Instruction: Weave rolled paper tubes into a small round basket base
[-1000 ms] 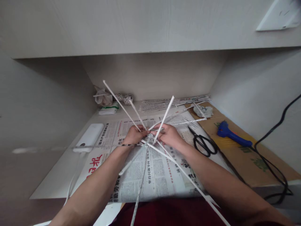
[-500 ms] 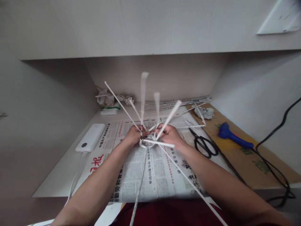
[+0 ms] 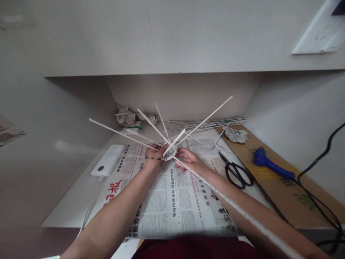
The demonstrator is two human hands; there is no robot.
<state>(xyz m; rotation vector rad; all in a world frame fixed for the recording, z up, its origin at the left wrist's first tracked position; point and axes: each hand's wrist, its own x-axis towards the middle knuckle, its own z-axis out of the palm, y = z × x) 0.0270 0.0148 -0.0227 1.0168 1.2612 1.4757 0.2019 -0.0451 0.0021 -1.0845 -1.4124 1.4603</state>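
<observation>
A small round woven base of rolled paper strips is held up over the newspaper, with long pale paper strips sticking out from it. My left hand grips its left side, fingers closed around the edge and the strips there. Just right of the base, my right hand has loosely bent fingers that are apart; whether a fingertip touches the rim I cannot tell. One long paper strip runs from the base across my right hand and forearm toward the lower right. Behind the base, parts of the fingers are hidden.
Newspaper covers the white tabletop. Black scissors and a blue glue gun with a black cord lie right, the gun on cardboard. A white power bank is left. Rolled paper sticks lie along the back.
The woven base has turned and tilted, so its strips now fan left and upper right. My right hand has loosened from its pinch at the rim. The camera view has shifted slightly.
</observation>
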